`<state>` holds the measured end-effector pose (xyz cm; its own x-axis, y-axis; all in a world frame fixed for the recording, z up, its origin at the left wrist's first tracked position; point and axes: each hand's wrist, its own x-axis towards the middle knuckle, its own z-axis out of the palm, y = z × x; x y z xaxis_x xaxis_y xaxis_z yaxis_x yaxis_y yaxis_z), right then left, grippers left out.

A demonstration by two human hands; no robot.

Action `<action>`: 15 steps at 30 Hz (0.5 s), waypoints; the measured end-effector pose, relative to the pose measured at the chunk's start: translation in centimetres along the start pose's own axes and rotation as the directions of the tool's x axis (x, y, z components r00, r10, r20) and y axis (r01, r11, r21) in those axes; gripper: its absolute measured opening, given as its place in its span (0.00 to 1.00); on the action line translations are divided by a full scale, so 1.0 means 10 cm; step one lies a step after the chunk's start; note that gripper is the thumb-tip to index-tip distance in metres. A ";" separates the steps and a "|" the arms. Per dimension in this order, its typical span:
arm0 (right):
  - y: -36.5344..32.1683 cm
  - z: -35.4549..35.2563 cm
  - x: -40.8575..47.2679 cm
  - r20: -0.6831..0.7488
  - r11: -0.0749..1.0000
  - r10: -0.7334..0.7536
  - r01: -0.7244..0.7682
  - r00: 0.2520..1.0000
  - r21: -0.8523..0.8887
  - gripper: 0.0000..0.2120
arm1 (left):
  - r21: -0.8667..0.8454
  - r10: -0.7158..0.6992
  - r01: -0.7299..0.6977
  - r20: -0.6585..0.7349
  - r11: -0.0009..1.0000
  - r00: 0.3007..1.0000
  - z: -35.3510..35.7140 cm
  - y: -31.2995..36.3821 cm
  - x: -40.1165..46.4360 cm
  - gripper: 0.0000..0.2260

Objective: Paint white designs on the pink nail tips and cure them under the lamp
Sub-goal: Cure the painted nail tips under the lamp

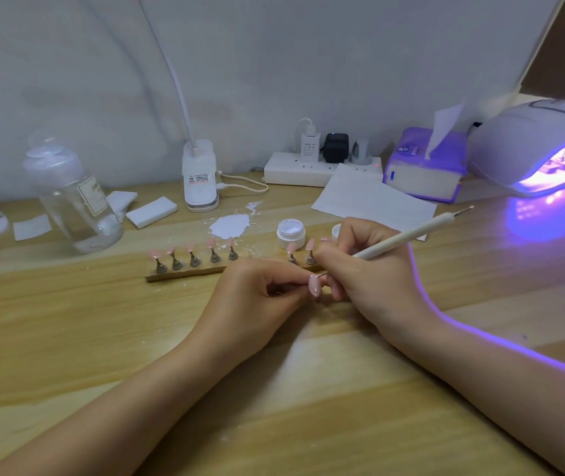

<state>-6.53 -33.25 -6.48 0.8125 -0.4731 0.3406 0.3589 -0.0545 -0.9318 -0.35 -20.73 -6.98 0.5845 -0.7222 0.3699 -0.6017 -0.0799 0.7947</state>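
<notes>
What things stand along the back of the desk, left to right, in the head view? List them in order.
Clear bottle → white foam block → desk lamp base → power strip → tissue box → lit curing lamp.

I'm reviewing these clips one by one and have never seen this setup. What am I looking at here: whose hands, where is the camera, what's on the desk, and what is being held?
There is no robot: a person works with bare hands, filmed by one camera on their head looking down at a wooden desk. The left hand pinches a pink nail tip. The right hand grips a thin white dotting pen, its point at that tip. Behind the hands, a wooden stand holds more pink tips on small pegs. Beside it sits an open jar of white gel and a white smear on the desk. At far right a curing lamp glows violet. Further back are a clear bottle, a tissue box and a power strip.
</notes>
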 end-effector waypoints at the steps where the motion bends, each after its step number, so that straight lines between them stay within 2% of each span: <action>1: 0.00 0.00 0.00 0.001 1.000 0.003 -0.003 1.000 0.000 0.21 | 0.002 0.003 -0.003 0.001 1.000 1.000 0.00 0.00 0.00 0.05; 15: 0.00 0.01 0.01 0.021 1.000 0.016 -0.016 1.000 0.004 0.22 | 0.021 0.010 -0.010 0.004 1.000 1.000 0.00 0.01 0.00 0.06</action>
<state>-6.45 -33.22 -6.41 0.8276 -0.4554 0.3282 0.3474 -0.0436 -0.9367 -0.42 -20.74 -6.85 0.5762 -0.7259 0.3755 -0.6189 -0.0875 0.7806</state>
